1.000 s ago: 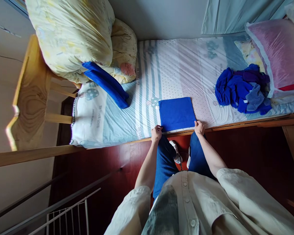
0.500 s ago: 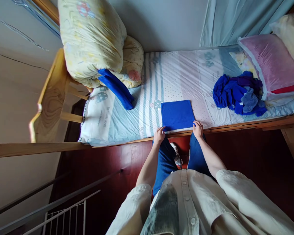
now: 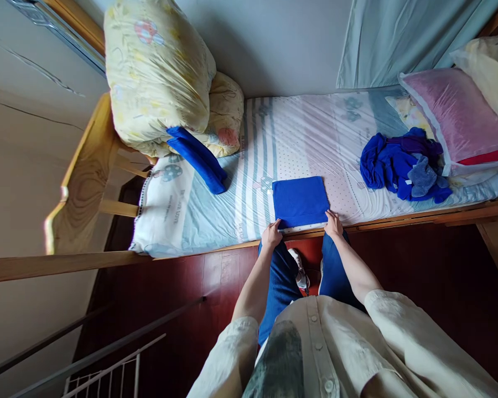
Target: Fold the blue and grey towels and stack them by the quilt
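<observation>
1. Overall, a wooden-framed bed (image 3: 302, 132) with a white, pale-blue and pinkish printed sheet stretches across the view, its near edge just beyond the person's knees
2. Stacked at its left end sits a bulging, pale-yellow patterned quilt bundle (image 3: 157, 72), leaning near the wall
3. At the right end lies a square pink fabric pillow (image 3: 467, 113) with a whitish border, tilted
4. Just beside that pillow is a crumpled heap of bright-blue cloth (image 3: 384, 166), with a smaller grey-blue fuzzy piece (image 3: 423, 176) on it
5. Flat on the mattress, by the front edge and between the two hands, is a neat bright-blue fabric rectangle (image 3: 301, 202)
6. To its left, well apart, a long narrow folded strip of blue fabric (image 3: 199, 160) lies slantwise, its far end against the quilt bundle
7. The left hand (image 3: 271, 235) is partly curled, fingertips at the rectangle's near left corner; whether they pinch it I cannot tell
8. The right hand (image 3: 334, 224), also loosely bent, has its fingertips on the near right corner; its grip is equally unclear
9. A tiny white tag (image 3: 269, 192) shows at the rectangle's left side
</observation>
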The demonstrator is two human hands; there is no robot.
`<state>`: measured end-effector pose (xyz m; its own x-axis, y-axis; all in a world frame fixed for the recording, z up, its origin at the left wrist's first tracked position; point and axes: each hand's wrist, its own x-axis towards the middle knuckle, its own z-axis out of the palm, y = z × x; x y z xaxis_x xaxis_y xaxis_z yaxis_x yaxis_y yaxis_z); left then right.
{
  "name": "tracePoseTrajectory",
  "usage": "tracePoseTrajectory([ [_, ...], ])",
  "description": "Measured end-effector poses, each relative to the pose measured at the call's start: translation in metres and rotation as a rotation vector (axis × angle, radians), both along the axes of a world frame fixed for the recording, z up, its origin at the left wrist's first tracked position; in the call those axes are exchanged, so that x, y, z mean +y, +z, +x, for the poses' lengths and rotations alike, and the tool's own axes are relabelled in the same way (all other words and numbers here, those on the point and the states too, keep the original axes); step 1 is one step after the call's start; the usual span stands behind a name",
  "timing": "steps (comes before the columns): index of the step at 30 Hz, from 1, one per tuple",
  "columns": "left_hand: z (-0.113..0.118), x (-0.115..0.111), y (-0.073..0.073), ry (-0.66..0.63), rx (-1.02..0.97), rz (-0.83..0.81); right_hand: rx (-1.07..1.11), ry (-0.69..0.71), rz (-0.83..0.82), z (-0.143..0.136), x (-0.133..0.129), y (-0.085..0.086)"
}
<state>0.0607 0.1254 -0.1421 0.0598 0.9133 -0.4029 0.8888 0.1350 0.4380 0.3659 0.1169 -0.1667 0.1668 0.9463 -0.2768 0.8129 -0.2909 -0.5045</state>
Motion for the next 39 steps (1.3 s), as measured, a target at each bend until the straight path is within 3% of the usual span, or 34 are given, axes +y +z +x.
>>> tracePoseTrajectory([
  [7,0.003,0.009,-0.013,0.028,0.028,0.04,0.059,-0.004,0.05,0.012,0.009,-0.01],
  [13,0.008,0.011,-0.01,-0.065,0.078,0.073,0.058,-0.048,0.075,0.012,0.011,-0.006],
  [21,0.0,-0.002,0.006,0.104,0.085,0.06,0.06,-0.005,0.037,0.019,-0.005,0.019],
  [25,-0.005,-0.008,0.009,0.181,0.002,0.048,0.069,-0.058,0.037,0.02,-0.013,0.027],
  [39,-0.015,0.001,-0.005,0.268,-0.097,0.014,0.043,-0.124,-0.019,0.015,-0.002,0.019],
])
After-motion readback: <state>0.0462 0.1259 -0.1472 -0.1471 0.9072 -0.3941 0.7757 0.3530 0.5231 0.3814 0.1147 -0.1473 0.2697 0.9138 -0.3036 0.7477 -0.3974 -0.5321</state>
